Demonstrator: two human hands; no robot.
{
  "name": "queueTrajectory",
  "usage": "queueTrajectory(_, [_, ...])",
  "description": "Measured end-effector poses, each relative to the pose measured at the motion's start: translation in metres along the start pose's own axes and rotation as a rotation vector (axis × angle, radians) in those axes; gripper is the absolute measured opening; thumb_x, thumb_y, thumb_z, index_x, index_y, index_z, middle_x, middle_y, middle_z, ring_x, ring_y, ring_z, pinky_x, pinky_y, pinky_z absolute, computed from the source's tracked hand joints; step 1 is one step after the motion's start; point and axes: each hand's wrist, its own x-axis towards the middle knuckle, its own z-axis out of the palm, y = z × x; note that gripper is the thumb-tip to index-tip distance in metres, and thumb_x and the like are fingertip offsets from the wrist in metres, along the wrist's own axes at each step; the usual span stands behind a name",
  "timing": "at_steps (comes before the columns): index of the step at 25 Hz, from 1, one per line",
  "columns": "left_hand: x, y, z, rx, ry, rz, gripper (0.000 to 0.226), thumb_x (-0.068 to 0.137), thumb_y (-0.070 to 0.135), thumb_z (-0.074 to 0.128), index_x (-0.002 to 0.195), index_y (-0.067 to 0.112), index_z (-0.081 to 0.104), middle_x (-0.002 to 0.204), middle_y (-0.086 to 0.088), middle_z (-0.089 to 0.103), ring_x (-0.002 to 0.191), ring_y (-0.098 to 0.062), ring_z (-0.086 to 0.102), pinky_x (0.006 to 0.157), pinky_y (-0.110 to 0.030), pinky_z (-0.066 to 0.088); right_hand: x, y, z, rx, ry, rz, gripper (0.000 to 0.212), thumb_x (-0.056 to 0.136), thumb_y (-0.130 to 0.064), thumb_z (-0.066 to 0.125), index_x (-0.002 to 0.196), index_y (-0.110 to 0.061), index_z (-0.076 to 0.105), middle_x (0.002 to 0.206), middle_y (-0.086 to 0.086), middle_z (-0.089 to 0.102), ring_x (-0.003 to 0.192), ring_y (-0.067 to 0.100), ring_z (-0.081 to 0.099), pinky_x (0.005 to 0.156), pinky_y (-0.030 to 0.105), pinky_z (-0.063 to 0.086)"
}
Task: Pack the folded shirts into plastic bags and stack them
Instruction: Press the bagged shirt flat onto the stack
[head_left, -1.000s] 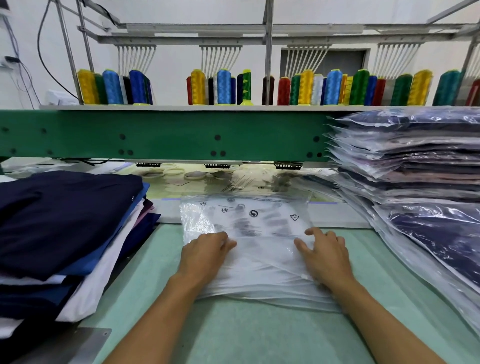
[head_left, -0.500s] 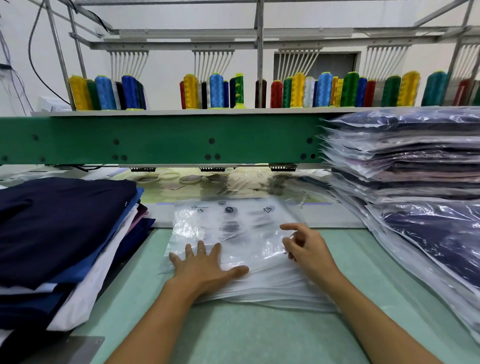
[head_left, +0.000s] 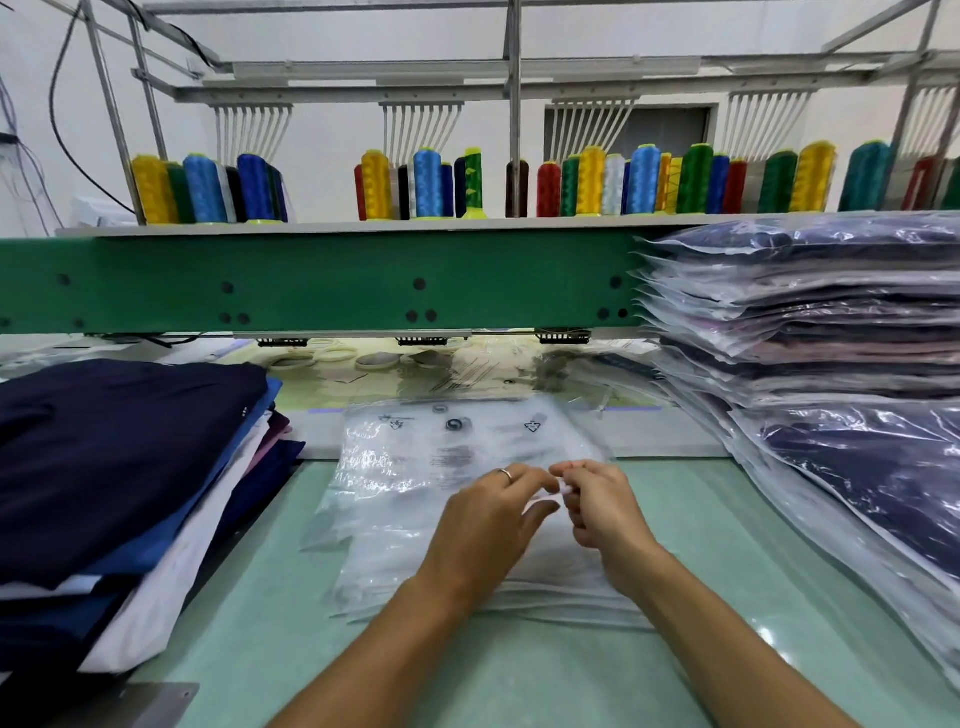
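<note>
Left hand (head_left: 485, 525): fingertips pinching the top plastic bag (head_left: 410, 467).
Right hand (head_left: 605, 512): curled, apparently pinching the same bag — view blurred.
Folded shirts (head_left: 119, 447): piled left on tabletop (head_left: 467, 675).

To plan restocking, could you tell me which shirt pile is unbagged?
The left pile, topped by a navy shirt: bare fabric, while the right stack is wrapped in plastic.

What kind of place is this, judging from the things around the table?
Probably a garment workshop with an embroidery machine: rows of coloured thread cones stand above a green machine beam, folded shirts are piled at the left, and bagged shirts are stacked at the right.
</note>
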Motion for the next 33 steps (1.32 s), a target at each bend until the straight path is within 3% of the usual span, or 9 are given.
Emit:
queueTrajectory(4, [0.001, -0.004, 0.000, 0.093, 0.120, 0.104, 0.014, 0.091, 0.032, 0.074, 0.105, 0.029, 0.073, 0.098, 0.013, 0.073, 0.086, -0.014, 0.069, 0.059, -0.033, 0.055, -0.004, -0.002, 0.008, 0.037, -0.044, 0.029, 0.018, 0.096, -0.005, 0.043, 0.095, -0.010, 0.060, 0.049, -0.004, 0.041, 0.041, 0.011, 0.029, 0.039, 0.019, 0.020])
queueTrajectory(8, [0.002, -0.005, 0.001, 0.200, 0.108, 0.120, 0.008, 0.093, 0.032, 0.072, 0.099, 0.028, 0.068, 0.080, 0.010, 0.070, 0.077, -0.015, 0.068, 0.049, -0.028, 0.049, -0.007, -0.001, 0.008, 0.088, -0.048, 0.030, 0.022, 0.093, 0.000, 0.038, 0.098, -0.011, 0.056, 0.048, -0.006, 0.039, 0.038, 0.008, 0.029, 0.040, 0.016, 0.019])
queueTrajectory(12, [-0.001, -0.017, -0.005, 0.284, 0.066, -0.015, 0.010, 0.096, 0.035, 0.065, 0.094, 0.030, 0.057, 0.068, 0.008, 0.062, 0.071, -0.017, 0.062, 0.045, -0.028, 0.042, -0.004, -0.002, 0.003, 0.149, 0.028, 0.016, 0.028, 0.093, 0.003, 0.035, 0.106, -0.013, 0.054, 0.048, -0.008, 0.037, 0.038, 0.009, 0.025, 0.038, 0.018, 0.019])
queueTrajectory(18, [-0.010, -0.054, -0.033, 0.408, 0.041, -0.268, 0.011, 0.095, 0.033, 0.068, 0.093, 0.027, 0.059, 0.062, 0.002, 0.064, 0.065, -0.029, 0.061, 0.057, -0.032, 0.036, 0.007, -0.005, -0.020, 0.227, 0.135, 0.001, 0.026, 0.095, 0.005, 0.036, 0.104, -0.011, 0.054, 0.055, -0.005, 0.034, 0.042, 0.009, 0.022, 0.036, 0.022, 0.019])
queueTrajectory(22, [-0.022, -0.082, -0.055, 0.393, 0.085, -0.511, 0.005, 0.099, 0.024, 0.063, 0.096, 0.025, 0.059, 0.077, 0.001, 0.066, 0.068, -0.025, 0.050, 0.054, -0.032, 0.037, 0.015, -0.006, -0.038, 0.296, 0.209, 0.002, 0.024, 0.095, 0.007, 0.037, 0.101, -0.011, 0.052, 0.057, -0.003, 0.034, 0.040, 0.009, 0.022, 0.035, 0.020, 0.018])
queueTrajectory(24, [-0.025, -0.090, -0.064, 0.360, 0.100, -0.577, 0.007, 0.099, 0.015, 0.061, 0.098, 0.021, 0.060, 0.091, 0.002, 0.065, 0.075, -0.023, 0.055, 0.052, -0.034, 0.042, 0.017, -0.006, -0.043, 0.327, 0.232, 0.002, 0.025, 0.095, 0.008, 0.037, 0.100, -0.011, 0.051, 0.057, -0.003, 0.033, 0.041, 0.009, 0.021, 0.035, 0.020, 0.017])
queueTrajectory(27, [-0.028, -0.096, -0.070, 0.315, 0.117, -0.655, 0.013, 0.097, 0.003, 0.059, 0.094, 0.016, 0.060, 0.094, -0.001, 0.062, 0.082, -0.026, 0.060, 0.061, -0.042, 0.052, 0.017, -0.006, -0.047, 0.357, 0.249, -0.007, 0.022, 0.095, 0.006, 0.038, 0.099, -0.012, 0.050, 0.053, -0.005, 0.033, 0.042, 0.009, 0.021, 0.036, 0.020, 0.016])
queueTrajectory(30, [-0.030, -0.096, -0.070, 0.298, 0.060, -0.602, 0.010, 0.099, 0.012, 0.060, 0.105, 0.019, 0.060, 0.106, -0.002, 0.066, 0.099, -0.026, 0.057, 0.076, -0.042, 0.050, 0.014, -0.005, -0.048, 0.324, 0.208, -0.005, 0.022, 0.095, 0.006, 0.037, 0.099, -0.010, 0.051, 0.053, -0.006, 0.032, 0.041, 0.009, 0.021, 0.036, 0.021, 0.016])
queueTrajectory(33, [-0.029, -0.089, -0.068, 0.263, -0.124, -0.442, 0.031, 0.097, 0.036, 0.065, 0.128, 0.033, 0.061, 0.125, 0.013, 0.065, 0.121, -0.017, 0.054, 0.099, -0.038, 0.046, 0.010, -0.003, -0.048, 0.264, 0.132, -0.016, 0.019, 0.098, 0.004, 0.038, 0.101, -0.008, 0.052, 0.055, -0.004, 0.030, 0.044, 0.011, 0.020, 0.038, 0.024, 0.017])
